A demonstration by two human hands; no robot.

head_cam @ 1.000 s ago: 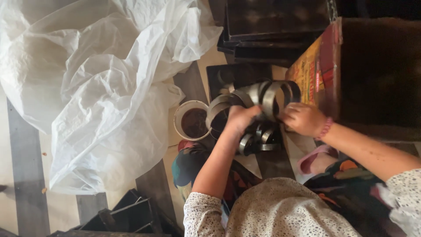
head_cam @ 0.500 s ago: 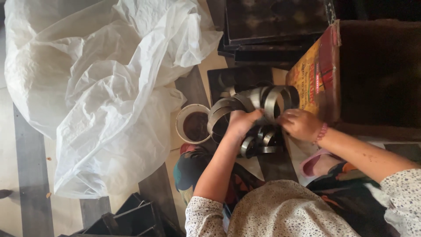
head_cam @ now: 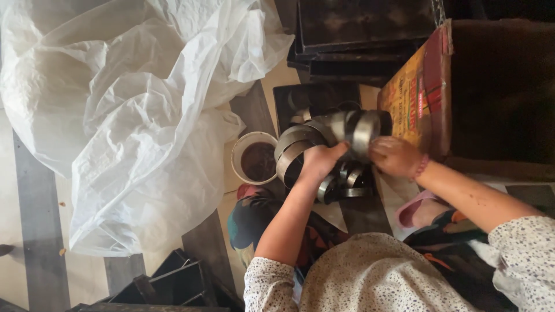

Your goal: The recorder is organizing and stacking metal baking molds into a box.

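Between both hands sits a curved row of metal baking rings [head_cam: 332, 136], lying on its side. Left hand [head_cam: 319, 160] cups the near end from below, fingers curled against the rings; right hand [head_cam: 394, 156] closes on the far end, seemingly to press the row together so it holds as one stack. Roughly five or six rings show in the row; exact count unclear. Several loose rings [head_cam: 344, 182] lie beneath. One small white tub [head_cam: 254, 157] with dark contents stands just left. One printed carton [head_cam: 417, 95] stands right, dark trays [head_cam: 364, 34] stacked beyond. One large white plastic sheet [head_cam: 121, 110] lies crumpled at left.
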